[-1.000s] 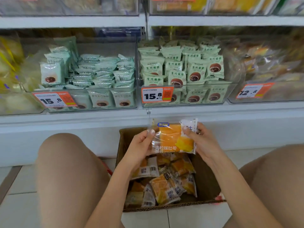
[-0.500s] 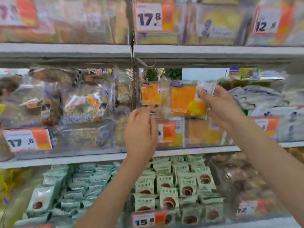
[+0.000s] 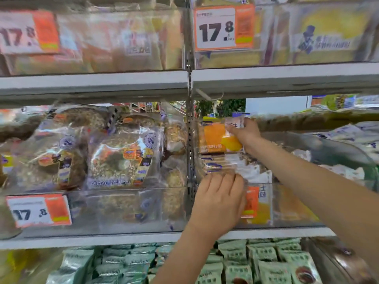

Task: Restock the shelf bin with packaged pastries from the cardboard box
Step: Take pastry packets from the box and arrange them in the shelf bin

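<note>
My right hand (image 3: 247, 134) pinches the top right corner of an orange packaged pastry (image 3: 215, 138) and holds it upright inside the clear shelf bin (image 3: 287, 206) on the middle shelf. The pack sits above a stack of like packs (image 3: 219, 162) in that bin. My left hand (image 3: 219, 199) lies against the bin's front wall, its fingers reaching up to the rim and touching the stacked packs. The cardboard box is out of view.
Bagged grain bread (image 3: 114, 152) fills the clear bin to the left, beyond a metal upright (image 3: 190, 140). A shelf board (image 3: 266, 78) runs close above the bin's opening. Green pastry packs (image 3: 256, 261) fill the shelf below. A 17.8 price tag (image 3: 39, 210) hangs at the left.
I have looked up from the box to the middle shelf. My right hand carried the orange pack up and into the bin. My left hand let go of it and moved to the bin's front.
</note>
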Motion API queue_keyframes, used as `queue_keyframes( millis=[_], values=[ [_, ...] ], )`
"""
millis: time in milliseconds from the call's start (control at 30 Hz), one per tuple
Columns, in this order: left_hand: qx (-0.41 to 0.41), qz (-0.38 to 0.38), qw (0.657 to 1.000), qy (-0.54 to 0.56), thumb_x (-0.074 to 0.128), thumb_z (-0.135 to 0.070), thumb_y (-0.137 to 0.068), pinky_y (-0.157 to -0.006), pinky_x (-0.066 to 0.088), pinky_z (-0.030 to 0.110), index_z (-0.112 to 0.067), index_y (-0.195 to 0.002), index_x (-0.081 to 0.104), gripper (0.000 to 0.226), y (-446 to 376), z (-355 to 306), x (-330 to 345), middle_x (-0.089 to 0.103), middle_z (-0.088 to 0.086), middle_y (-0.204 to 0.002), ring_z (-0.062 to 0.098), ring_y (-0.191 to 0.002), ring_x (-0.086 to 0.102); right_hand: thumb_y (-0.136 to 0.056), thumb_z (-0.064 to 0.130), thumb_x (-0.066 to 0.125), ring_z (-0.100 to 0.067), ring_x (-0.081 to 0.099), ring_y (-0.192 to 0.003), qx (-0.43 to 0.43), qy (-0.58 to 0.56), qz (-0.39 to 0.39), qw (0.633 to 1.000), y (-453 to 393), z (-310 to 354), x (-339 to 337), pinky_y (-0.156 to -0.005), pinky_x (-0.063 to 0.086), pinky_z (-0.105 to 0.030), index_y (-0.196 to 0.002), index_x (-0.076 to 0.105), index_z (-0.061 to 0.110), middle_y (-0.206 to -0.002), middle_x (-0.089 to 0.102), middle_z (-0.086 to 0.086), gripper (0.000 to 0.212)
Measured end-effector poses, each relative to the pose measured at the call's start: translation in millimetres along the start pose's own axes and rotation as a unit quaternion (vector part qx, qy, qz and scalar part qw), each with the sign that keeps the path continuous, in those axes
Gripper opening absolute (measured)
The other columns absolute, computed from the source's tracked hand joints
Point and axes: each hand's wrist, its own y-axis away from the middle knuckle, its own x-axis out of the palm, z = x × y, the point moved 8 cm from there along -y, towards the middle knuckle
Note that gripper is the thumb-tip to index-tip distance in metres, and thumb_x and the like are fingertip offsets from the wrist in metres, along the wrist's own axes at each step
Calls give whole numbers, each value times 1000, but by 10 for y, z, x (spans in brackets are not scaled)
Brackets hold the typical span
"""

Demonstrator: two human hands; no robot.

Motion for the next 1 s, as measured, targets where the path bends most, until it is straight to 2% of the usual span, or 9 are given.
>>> queue_keyframes(
  millis=[133, 233, 367, 500, 567, 667, 800, 900, 1000],
  values=[
    [-9, -11, 1000, 9, 51, -25, -87, -75, 40, 30, -14, -92, 68, 21, 4, 10, 8, 66, 2, -86, 22, -77, 59, -80, 36, 73, -33, 39, -131, 29, 75, 1, 997, -41, -123, 15, -103, 39, -40, -139, 24, 0, -144, 38, -18, 85],
    [-13, -4, 1000, 4, 52, -25, -86, -75, 40, 31, -14, -92, 68, 20, 15, 13, 33, 67, 2, -87, 22, -77, 60, -82, 39, 69, -34, 44, -126, 20, 115, 7, 993, -58, -132, 58, -95, 41, -38, -137, 30, 1, -139, 43, -19, 77],
    [-12, -3, 1000, 9, 52, -25, -86, -74, 40, 30, -15, -91, 69, 20, 17, 13, 28, 66, 2, -86, 22, -76, 60, -82, 51, 64, -36, 44, -126, 49, 154, 25, 987, -64, -228, 62, -99, 43, -45, -138, 31, 4, -141, 44, -16, 80],
    [-12, 18, 1000, 21, 53, -25, -85, -73, 39, 30, -14, -91, 67, 18, 15, 16, 51, 66, 2, -84, 22, -75, 58, -81, 49, 67, -36, 41, -130, 96, 94, 38, 990, -8, -253, -28, -104, 40, -49, -141, 21, 2, -145, 38, -17, 89],
    [-12, 35, 999, 31, 52, -25, -86, -73, 39, 31, -13, -92, 67, 19, 13, 18, 64, 66, 3, -85, 22, -75, 59, -84, 50, 63, -36, 44, -128, 95, 93, 23, 991, 89, -181, -161, -103, 41, -48, -138, 25, 0, -142, 43, -18, 82],
    [-10, 64, 996, 54, 51, -22, -87, -81, 41, 33, -10, -99, 68, 25, -3, -1, 53, 67, 6, -94, 25, -83, 63, -89, 53, 54, -33, 56, -112, 11, 105, -19, 994, 456, 82, -439, -94, 46, -42, -103, 50, 4, -117, 59, -19, 50],
    [-41, 73, 990, 110, 35, -19, -96, -116, 22, 42, 1, -132, 51, 44, 237, -132, -162, 52, 16, -137, 28, -131, 44, -90, 35, 60, -12, 52, -88, -130, 51, -31, 990, 1353, 318, -784, -68, 41, -15, -103, 48, 11, -98, 53, 0, 30],
    [-8, 77, 978, 196, 37, -10, -91, -114, 27, 45, -2, -134, 43, 44, 903, -524, -424, 50, 17, -138, 29, -131, 42, -92, 28, 59, -16, 53, -84, -208, 35, -50, 976, 2140, 72, -1003, -74, 43, -23, -95, 45, 15, -92, 53, -2, 19],
    [-4, 169, 951, 257, 46, -8, -83, -95, 43, 42, -7, -119, 48, 35, 1799, -957, -501, 59, 14, -120, 30, -111, 51, -93, 27, 57, -24, 48, -82, -226, 101, -69, 966, 2996, -507, -1051, -73, 41, -34, -89, 43, 15, -86, 47, -3, 19]
  ],
)
